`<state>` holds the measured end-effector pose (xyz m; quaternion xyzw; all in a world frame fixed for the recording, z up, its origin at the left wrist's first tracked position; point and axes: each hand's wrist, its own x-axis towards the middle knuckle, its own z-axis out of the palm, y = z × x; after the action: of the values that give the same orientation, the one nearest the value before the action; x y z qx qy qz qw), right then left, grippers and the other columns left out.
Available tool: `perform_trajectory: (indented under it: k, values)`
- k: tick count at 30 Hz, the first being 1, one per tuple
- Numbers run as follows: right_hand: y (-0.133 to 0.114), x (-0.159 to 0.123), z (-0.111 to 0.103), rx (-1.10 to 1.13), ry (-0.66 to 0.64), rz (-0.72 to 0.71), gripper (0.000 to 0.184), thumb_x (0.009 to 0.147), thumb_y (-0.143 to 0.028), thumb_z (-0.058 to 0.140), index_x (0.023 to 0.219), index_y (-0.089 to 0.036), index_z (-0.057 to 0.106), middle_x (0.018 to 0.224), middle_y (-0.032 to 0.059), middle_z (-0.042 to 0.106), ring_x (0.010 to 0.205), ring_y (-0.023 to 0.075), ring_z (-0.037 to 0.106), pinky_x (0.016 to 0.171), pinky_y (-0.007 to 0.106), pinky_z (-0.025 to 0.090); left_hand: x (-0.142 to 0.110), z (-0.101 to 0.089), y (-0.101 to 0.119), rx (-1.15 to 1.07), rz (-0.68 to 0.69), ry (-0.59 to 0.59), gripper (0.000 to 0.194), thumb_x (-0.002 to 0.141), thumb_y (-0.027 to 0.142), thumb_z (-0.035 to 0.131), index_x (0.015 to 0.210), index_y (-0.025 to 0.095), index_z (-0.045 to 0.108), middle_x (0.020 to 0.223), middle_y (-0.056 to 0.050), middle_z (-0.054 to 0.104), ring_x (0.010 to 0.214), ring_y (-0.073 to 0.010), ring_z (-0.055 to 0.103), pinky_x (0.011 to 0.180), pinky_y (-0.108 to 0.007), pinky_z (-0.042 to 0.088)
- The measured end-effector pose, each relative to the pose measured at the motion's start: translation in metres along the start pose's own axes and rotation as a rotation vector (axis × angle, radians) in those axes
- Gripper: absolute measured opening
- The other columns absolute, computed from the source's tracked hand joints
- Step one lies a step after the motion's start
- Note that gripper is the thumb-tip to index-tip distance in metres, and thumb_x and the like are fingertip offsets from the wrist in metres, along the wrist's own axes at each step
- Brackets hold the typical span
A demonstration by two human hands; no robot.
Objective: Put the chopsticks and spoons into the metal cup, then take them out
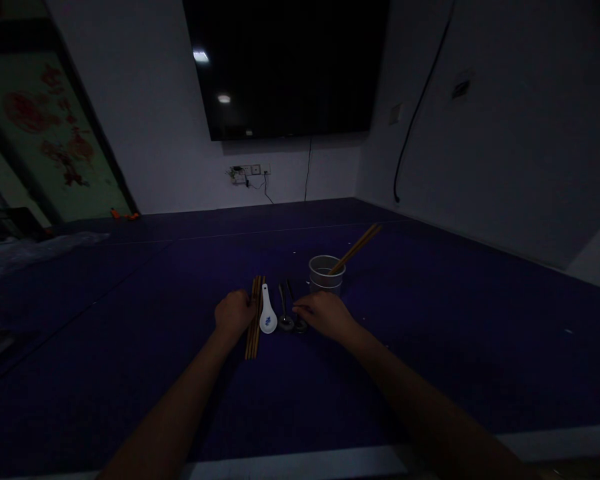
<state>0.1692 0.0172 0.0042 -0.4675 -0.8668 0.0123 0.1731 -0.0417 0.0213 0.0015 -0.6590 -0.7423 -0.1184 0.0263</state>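
Several wooden chopsticks (253, 337) lie side by side on the purple surface. My left hand (235, 312) is curled at their left side, its fingertips closed on them. Just right of them rests a white spoon (268, 319) with a blue motif in its bowl. Beside that lies a metal spoon (285, 320), and then a second metal spoon (301, 327). My right hand (326, 313) pinches this second spoon near its handle and partly covers it. Behind the hand stands a silver metal cup (326, 267) with wooden chopsticks (357, 247) leaning out to the right.
The purple surface (180, 400) reaches back to a white wall with a large dark screen (290, 67). Below the screen are sockets with cables (250, 171). Clear plastic wrap (40, 250) lies at the far left, and an orange item (125, 215) is by the wall.
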Motion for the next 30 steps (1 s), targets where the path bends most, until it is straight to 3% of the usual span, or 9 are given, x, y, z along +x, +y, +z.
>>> perform_trajectory:
  k: [15,30]
  values:
    - [-0.0030,0.0013,-0.0052,-0.040,-0.102,0.042,0.032,0.091,-0.035,0.040,0.085,-0.022,0.069,0.086,0.0047,0.071,0.083,0.0170,0.064,0.064,0.023,0.036,0.0028,0.0023,-0.0001,0.006,-0.031,-0.052,0.034,0.081,0.042,0.041,0.088,0.019,0.066,0.091,-0.010,0.069,0.087,-0.0218,0.065,0.067,-0.025,0.046]
    - [-0.0016,0.0012,-0.0028,-0.027,-0.074,0.021,0.030,0.090,-0.033,0.041,0.082,-0.021,0.068,0.085,0.0040,0.071,0.080,0.0164,0.063,0.063,0.023,0.034,0.0026,0.0019,-0.0006,-0.019,-0.023,-0.037,0.037,0.080,0.046,0.042,0.086,0.018,0.065,0.086,-0.010,0.069,0.083,-0.0232,0.065,0.064,-0.026,0.045]
